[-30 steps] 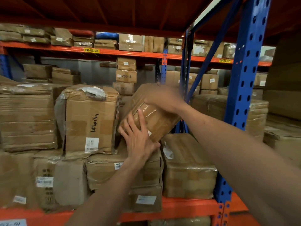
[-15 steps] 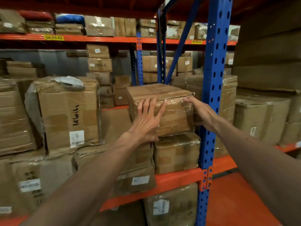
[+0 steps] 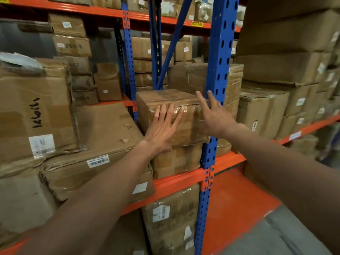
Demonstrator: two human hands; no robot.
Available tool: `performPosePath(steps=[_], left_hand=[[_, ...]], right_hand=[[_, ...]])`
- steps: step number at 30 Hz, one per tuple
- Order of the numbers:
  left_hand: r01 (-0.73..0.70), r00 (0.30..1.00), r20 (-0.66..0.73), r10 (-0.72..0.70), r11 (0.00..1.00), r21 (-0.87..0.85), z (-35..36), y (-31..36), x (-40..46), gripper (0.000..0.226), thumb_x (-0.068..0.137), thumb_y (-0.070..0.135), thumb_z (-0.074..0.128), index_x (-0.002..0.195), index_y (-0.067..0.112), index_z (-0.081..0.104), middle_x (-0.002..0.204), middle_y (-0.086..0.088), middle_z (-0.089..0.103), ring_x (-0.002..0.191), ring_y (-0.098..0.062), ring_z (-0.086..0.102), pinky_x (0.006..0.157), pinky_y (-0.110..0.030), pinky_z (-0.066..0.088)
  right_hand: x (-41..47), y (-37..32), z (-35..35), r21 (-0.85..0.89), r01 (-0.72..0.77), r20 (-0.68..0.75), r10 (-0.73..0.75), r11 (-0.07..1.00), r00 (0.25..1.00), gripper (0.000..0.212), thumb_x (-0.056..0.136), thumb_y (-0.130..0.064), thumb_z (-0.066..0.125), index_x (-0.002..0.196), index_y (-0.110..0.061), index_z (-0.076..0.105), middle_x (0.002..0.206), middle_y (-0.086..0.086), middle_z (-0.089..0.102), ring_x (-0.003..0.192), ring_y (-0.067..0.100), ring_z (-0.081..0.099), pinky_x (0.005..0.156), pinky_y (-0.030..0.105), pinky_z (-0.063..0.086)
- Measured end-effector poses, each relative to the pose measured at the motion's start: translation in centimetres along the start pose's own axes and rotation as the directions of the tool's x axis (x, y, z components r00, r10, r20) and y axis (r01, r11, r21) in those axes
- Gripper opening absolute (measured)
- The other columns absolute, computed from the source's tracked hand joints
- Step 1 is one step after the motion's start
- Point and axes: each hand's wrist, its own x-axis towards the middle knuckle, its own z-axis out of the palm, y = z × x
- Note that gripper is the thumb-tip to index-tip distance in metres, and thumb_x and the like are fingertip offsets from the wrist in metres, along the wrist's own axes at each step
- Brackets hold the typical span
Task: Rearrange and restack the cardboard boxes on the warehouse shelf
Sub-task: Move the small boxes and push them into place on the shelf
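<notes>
A plastic-wrapped cardboard box (image 3: 165, 100) rests level on top of another box (image 3: 176, 161) at the right end of the shelf bay, beside the blue upright (image 3: 219, 74). My left hand (image 3: 163, 127) lies flat against its front face, fingers spread, palm pressing. My right hand (image 3: 215, 116) is at the box's right front corner with fingers open and spread, next to the upright; whether it touches the box is unclear. Neither hand grips anything.
A large box marked in black pen (image 3: 35, 111) stands at the left, a flattened carton (image 3: 103, 129) leaning beside it. Crushed boxes (image 3: 73, 173) lie below on the orange beam (image 3: 182, 178). More boxes fill the right bay (image 3: 263, 111) and the lower level (image 3: 171, 218).
The box went from tilted in both hands to resting level on the stack. My right hand has come off its right side and opened. The view has shifted left and closer.
</notes>
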Motion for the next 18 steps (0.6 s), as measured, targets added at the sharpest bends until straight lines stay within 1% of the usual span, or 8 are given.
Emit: performPosePath(steps=[1, 3, 5, 7, 9, 12, 14, 18], left_hand=[[0.021, 1.000, -0.005, -0.021, 1.000, 0.015, 0.0, 0.1, 0.4, 0.155, 0.060, 0.054, 0.091, 0.158, 0.015, -0.022, 0.166, -0.025, -0.005, 0.151, -0.050, 0.001, 0.118, -0.051, -0.013], [0.052, 0.999, 0.000, -0.052, 0.998, 0.028, 0.3, 0.0, 0.4, 0.155, 0.060, 0.053, 0.092, 0.159, 0.014, -0.021, 0.166, -0.024, -0.004, 0.152, -0.048, 0.003, 0.117, -0.051, -0.015], [0.102, 0.995, -0.016, -0.102, 0.994, 0.046, 0.8, -0.3, 0.1, 0.157, 0.060, 0.056, 0.090, 0.157, 0.011, -0.024, 0.166, -0.019, -0.007, 0.154, -0.045, 0.002, 0.115, -0.058, -0.018], [0.201, 0.980, -0.014, -0.200, 0.979, 0.029, 1.0, -0.6, 0.2, 0.162, 0.057, 0.064, 0.089, 0.156, 0.014, -0.030, 0.165, -0.017, -0.019, 0.153, -0.044, -0.010, 0.110, -0.071, -0.018], [0.305, 0.952, 0.017, -0.305, 0.951, -0.051, 0.9, -0.6, 0.6, 0.167, 0.054, 0.066, 0.089, 0.153, 0.018, -0.036, 0.161, -0.022, -0.028, 0.151, -0.047, -0.019, 0.111, -0.077, -0.010], [0.311, 0.950, 0.031, -0.310, 0.949, -0.049, 1.2, -0.4, 1.0, 0.165, 0.056, 0.070, 0.088, 0.153, 0.012, -0.033, 0.164, -0.029, -0.010, 0.152, -0.051, -0.004, 0.122, -0.064, 0.008], [0.294, 0.956, 0.021, -0.293, 0.953, -0.068, 1.2, -0.6, 1.1, 0.162, 0.059, 0.069, 0.088, 0.152, 0.013, -0.032, 0.165, -0.027, -0.004, 0.152, -0.050, -0.002, 0.123, -0.057, 0.006], [0.342, 0.939, 0.043, -0.340, 0.936, -0.077, 0.7, -0.6, 1.6, 0.158, 0.060, 0.062, 0.090, 0.150, 0.018, -0.033, 0.167, -0.024, -0.005, 0.154, -0.047, -0.006, 0.120, -0.051, -0.003]], right_hand=[[0.2, -0.1, 0.3, -0.122, 0.083, 0.001, -0.084, 0.989, 0.996, 0.125, 0.082, -0.027, 0.083, 0.161, -0.029, -0.015, 0.169, 0.015, -0.011, 0.155, 0.036, 0.006, 0.123, 0.051, 0.019], [0.9, -0.1, 0.7, -0.245, 0.184, 0.034, -0.182, 0.952, 0.983, 0.124, 0.083, -0.022, 0.082, 0.161, -0.031, -0.014, 0.170, 0.010, -0.008, 0.156, 0.032, -0.002, 0.126, 0.050, 0.010], [2.0, -0.3, 1.1, -0.254, 0.182, 0.009, -0.186, 0.950, 0.983, 0.117, 0.086, -0.018, 0.079, 0.161, -0.032, -0.010, 0.169, 0.011, 0.006, 0.156, 0.030, 0.004, 0.126, 0.047, 0.009], [3.3, -0.4, 1.4, -0.265, 0.162, -0.025, -0.175, 0.951, 0.984, 0.117, 0.083, -0.021, 0.082, 0.161, -0.029, -0.004, 0.164, 0.011, 0.019, 0.154, 0.030, 0.014, 0.126, 0.046, 0.011], [4.3, -0.3, 2.0, -0.273, 0.161, -0.052, -0.182, 0.949, 0.982, 0.118, 0.079, -0.023, 0.086, 0.161, -0.027, 0.001, 0.160, 0.011, 0.026, 0.152, 0.030, 0.020, 0.126, 0.046, 0.012], [5.3, 0.6, 2.9, -0.278, 0.175, -0.068, -0.201, 0.944, 0.977, 0.119, 0.078, -0.025, 0.087, 0.161, -0.025, 0.001, 0.159, 0.012, 0.028, 0.150, 0.031, 0.022, 0.126, 0.044, 0.011], [5.8, 1.0, 3.2, -0.291, 0.194, -0.083, -0.227, 0.937, 0.970, 0.120, 0.077, -0.026, 0.087, 0.161, -0.024, 0.001, 0.158, 0.014, 0.028, 0.150, 0.032, 0.022, 0.126, 0.044, 0.011], [6.3, 1.4, 3.5, -0.307, 0.220, -0.093, -0.259, 0.926, 0.962, 0.119, 0.077, -0.027, 0.087, 0.160, -0.022, 0.001, 0.155, 0.016, 0.031, 0.148, 0.034, 0.026, 0.125, 0.045, 0.015]])
